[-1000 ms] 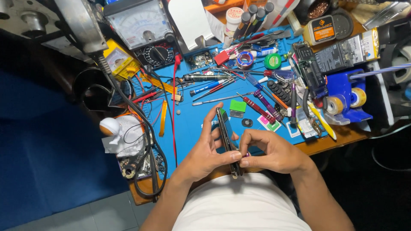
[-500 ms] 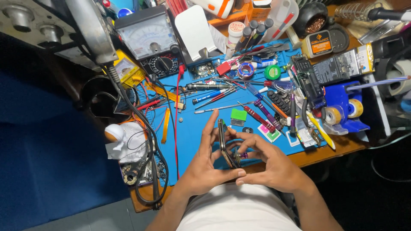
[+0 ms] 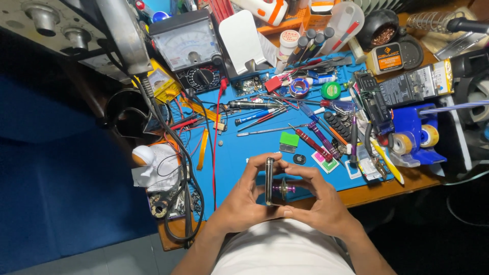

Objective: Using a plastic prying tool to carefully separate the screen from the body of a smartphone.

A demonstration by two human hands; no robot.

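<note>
We see a slim dark phone [image 3: 269, 181] standing on edge above the desk's near edge, a small purple-handled tool [image 3: 284, 189] touching its side.

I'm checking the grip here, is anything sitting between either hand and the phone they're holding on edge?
Nothing visible is. The left hand and right hand both touch the dark phone directly, fingers on its edges. A small purple-handled tool sits at the phone's right face, between the right hand's fingers, not blocking the grip.

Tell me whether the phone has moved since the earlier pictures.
Yes. The phone, held on edge by both hands, has come nearer the body, away from the green block.
</note>
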